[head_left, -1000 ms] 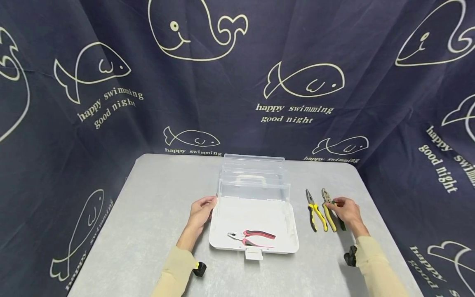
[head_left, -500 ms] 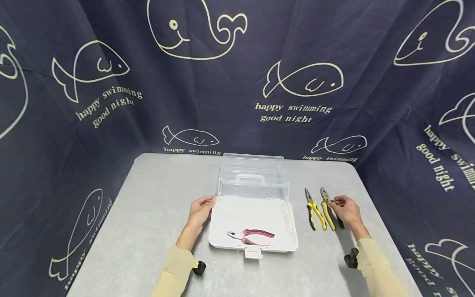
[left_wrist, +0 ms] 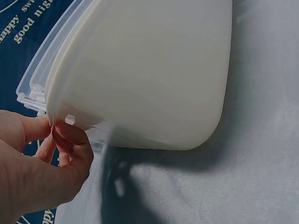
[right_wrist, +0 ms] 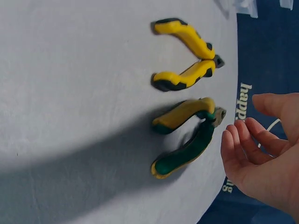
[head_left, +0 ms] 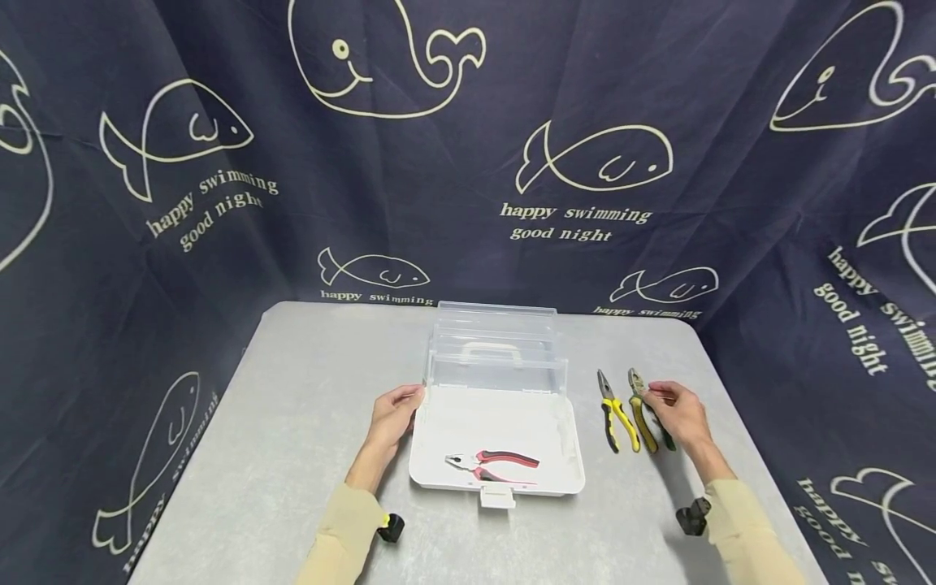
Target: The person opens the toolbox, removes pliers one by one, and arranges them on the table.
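In the head view, my left hand (head_left: 391,418) pinches the left rim of a white toolbox (head_left: 497,418). Thumb and fingertips meet at the rim beside the hinge in the left wrist view, where the box's pale side wall (left_wrist: 149,70) fills the middle. Red-and-black combination pliers (head_left: 515,460) lie inside near the front. My right hand (head_left: 680,410) hovers by green-and-yellow combination pliers (head_left: 642,426) on the table. Its fingers are loosely bent, thumb apart, holding nothing in the right wrist view. Yellow-and-black long-nose pliers (right_wrist: 191,39) lie beside the green pair, handles spread.
The toolbox's clear lid (head_left: 497,378), with trays, stands folded back behind it. A white latch (head_left: 498,496) hangs at its front. A grey table (head_left: 314,357) carries everything, and a dark blue printed curtain (head_left: 468,187) encloses the back and sides.
My right thumb and fingers have come away from the green-handled pliers, whose handles have turned slightly on the table. My left hand keeps its pinch on the toolbox rim.
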`<state>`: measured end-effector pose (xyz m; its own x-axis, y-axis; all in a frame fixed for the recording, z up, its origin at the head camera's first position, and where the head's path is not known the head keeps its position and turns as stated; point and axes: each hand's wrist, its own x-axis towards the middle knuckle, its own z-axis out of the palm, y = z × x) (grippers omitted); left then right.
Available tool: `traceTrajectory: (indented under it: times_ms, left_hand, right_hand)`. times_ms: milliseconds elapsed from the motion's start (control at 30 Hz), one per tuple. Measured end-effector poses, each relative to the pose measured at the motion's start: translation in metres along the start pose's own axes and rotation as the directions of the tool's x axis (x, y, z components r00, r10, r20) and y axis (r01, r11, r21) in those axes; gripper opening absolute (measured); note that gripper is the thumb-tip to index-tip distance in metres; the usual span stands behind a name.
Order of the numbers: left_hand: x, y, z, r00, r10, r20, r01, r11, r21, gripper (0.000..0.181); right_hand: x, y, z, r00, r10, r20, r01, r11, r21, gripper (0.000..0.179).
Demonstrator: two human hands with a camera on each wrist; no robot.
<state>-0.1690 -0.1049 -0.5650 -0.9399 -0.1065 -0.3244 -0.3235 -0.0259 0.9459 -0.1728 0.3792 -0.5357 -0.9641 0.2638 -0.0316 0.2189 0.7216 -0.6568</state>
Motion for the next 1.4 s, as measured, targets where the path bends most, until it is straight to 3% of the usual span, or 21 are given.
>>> traceTrajectory:
  times_ms: [200, 467, 1067, 1400]
  left_hand:
    - [0.0, 0.0, -0.002, 1.0, 0.006, 0.011, -0.005, 1.0, -0.008, 0.036]
    - [-0.002, 0.002, -0.002, 1.0, 0.011, 0.015, -0.011, 1.0, -0.007, 0.038]
    - [0.0, -0.001, 0.001, 1.0, 0.017, -0.011, -0.017, 1.0, -0.025, 0.032]
    - [0.0, -0.001, 0.001, 1.0, 0.011, -0.009, -0.012, 0.999, -0.032, 0.032]
  right_hand:
    - [-0.004, -0.013, 0.0, 0.999, -0.047, 0.009, 0.046, 0.993, 0.107, 0.037]
    - [-0.013, -0.032, 0.0, 0.997, -0.067, 0.037, 0.053, 0.955, 0.293, 0.04]
    - [-0.034, -0.072, 0.008, 0.984, -0.157, 0.086, 0.11, 0.908, 0.405, 0.037]
    - [-0.045, -0.094, 0.014, 0.977, -0.168, 0.129, 0.101, 0.905, 0.413, 0.038]
